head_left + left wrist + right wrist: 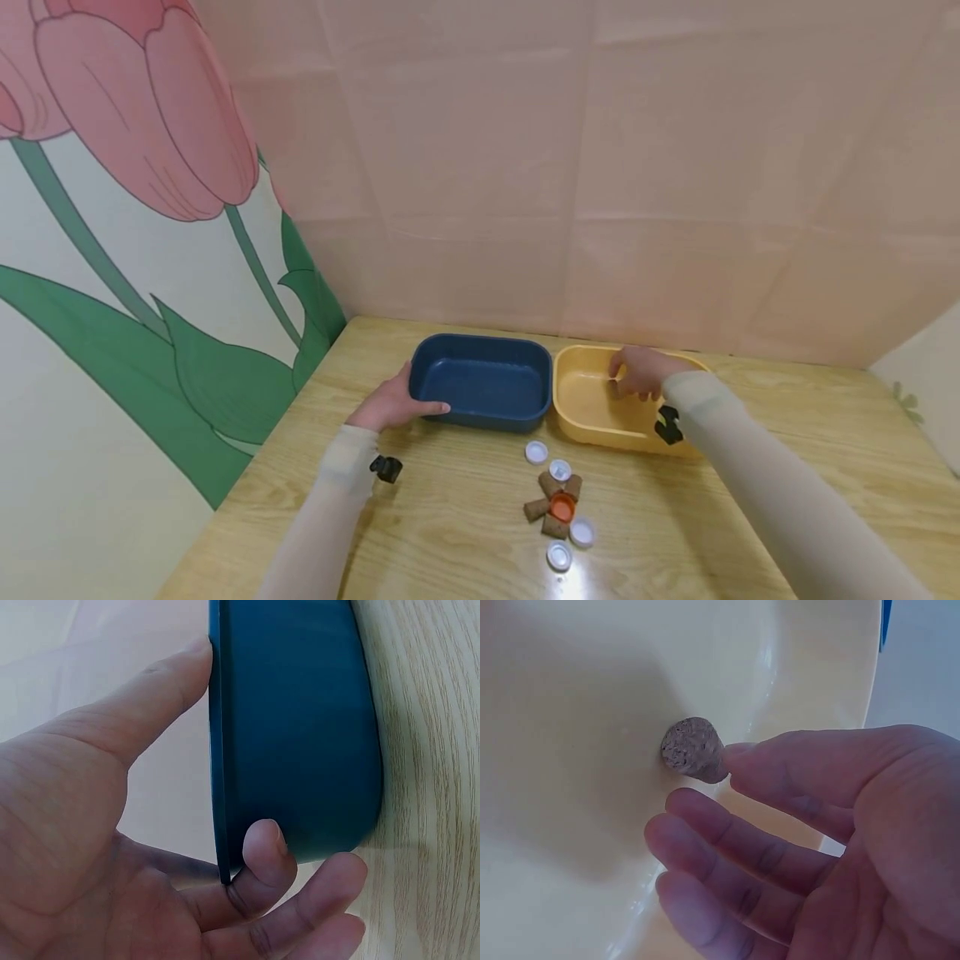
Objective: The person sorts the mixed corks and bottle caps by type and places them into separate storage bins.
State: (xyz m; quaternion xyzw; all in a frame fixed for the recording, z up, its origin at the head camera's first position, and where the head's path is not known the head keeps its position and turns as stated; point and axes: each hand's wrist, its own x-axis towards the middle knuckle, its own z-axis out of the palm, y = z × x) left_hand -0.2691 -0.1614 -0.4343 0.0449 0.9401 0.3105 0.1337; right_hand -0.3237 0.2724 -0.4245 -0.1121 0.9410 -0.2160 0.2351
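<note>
On the near part of the table [450, 517], four white caps [582, 532] lie around a small cluster of four brown corks [555, 526] and an orange cap [562, 507]. Farther back, two bins stand side by side. At left, the left hand [390, 404] grips the near left corner of the blue bin [487, 419], thumb on its rim. At right, the right hand [648, 373] reaches into the yellow bin [581, 392], fingers pinching another cork [690, 750] inside it. A pink covering [480, 167] hangs at the far side.
</note>
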